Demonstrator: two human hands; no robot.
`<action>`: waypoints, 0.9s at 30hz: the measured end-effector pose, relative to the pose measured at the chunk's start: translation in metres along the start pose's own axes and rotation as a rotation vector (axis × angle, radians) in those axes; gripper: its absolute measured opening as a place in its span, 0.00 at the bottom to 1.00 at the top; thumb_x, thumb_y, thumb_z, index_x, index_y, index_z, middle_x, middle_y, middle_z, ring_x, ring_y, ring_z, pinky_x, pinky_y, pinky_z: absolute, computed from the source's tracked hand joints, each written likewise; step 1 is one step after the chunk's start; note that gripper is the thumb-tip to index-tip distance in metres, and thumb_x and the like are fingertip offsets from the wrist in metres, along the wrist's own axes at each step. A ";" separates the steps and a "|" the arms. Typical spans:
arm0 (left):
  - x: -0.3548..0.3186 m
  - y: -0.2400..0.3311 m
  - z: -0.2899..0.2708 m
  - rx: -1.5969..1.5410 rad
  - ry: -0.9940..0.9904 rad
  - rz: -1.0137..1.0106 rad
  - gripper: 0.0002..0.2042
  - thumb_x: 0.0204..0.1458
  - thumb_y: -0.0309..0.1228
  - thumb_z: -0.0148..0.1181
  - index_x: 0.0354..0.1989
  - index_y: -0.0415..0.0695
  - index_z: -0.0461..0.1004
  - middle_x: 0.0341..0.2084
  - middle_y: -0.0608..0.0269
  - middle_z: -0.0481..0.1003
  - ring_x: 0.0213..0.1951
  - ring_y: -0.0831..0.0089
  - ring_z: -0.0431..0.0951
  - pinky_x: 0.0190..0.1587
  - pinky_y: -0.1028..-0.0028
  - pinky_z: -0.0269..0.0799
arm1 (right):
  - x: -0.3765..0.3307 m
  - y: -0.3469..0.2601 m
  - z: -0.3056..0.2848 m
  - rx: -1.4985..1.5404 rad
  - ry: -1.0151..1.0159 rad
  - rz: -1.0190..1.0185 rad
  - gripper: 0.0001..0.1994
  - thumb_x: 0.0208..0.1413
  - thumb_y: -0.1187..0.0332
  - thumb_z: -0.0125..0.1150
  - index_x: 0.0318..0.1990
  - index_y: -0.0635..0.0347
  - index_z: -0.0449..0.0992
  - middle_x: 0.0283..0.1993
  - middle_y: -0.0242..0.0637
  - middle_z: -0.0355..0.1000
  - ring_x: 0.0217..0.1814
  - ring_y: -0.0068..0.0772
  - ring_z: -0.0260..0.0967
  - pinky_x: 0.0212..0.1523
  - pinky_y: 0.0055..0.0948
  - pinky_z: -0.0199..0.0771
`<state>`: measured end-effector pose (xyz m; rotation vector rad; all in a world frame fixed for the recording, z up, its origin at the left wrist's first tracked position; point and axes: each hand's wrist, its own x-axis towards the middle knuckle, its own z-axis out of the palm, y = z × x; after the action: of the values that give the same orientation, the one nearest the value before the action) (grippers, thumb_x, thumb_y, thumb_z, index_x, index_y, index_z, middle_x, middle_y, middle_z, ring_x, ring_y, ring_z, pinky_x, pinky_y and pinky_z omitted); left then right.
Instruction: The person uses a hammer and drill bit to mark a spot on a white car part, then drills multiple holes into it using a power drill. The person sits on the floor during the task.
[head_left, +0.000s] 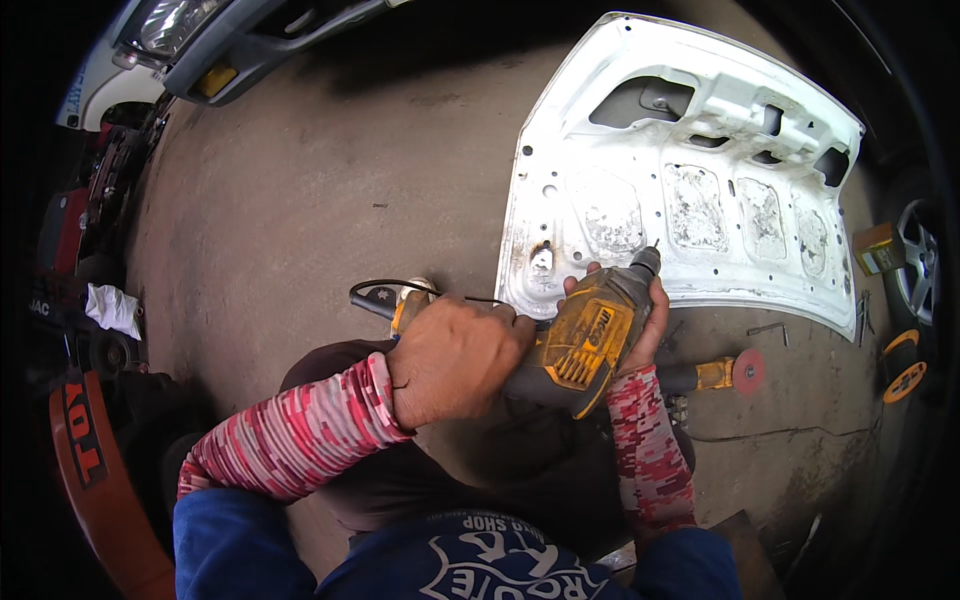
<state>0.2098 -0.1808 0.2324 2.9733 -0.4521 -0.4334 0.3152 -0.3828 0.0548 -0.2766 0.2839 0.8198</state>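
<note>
A yellow and black power drill [590,340] lies across my lap area with its chuck and thin bit pointing away to the upper right. My left hand [455,355] is closed in a fist at the drill's rear side, apparently round its handle, which the hand hides. Cupping the body from the right, my right hand [650,325] has its fingers round the front part just behind the chuck. Beyond the bit lies a white car trunk lid [640,275], inner side up, with cut-outs and scuffed, peeling patches.
An angle grinder [715,375] with a pink disc lies by my right forearm. Another yellow tool [408,305] with a black cord is beyond my left hand. A cardboard box [878,248], an orange spool [905,382] and a wheel stand right. A car front [215,75] is upper left.
</note>
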 end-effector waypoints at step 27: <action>0.218 -0.223 -0.091 -0.704 -0.158 0.973 0.22 0.40 0.32 0.73 0.46 0.39 0.78 0.34 0.49 0.80 0.40 0.44 0.82 0.41 0.56 0.76 | 0.023 0.038 0.176 -0.039 0.244 -1.115 0.31 0.72 0.46 0.60 0.73 0.56 0.67 0.70 0.38 0.72 0.72 0.42 0.70 0.73 0.52 0.69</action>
<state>0.4979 -0.0298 0.2296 1.7743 -1.3176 -0.5398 0.3265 -0.2808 0.2052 -0.5030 0.2879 -0.3136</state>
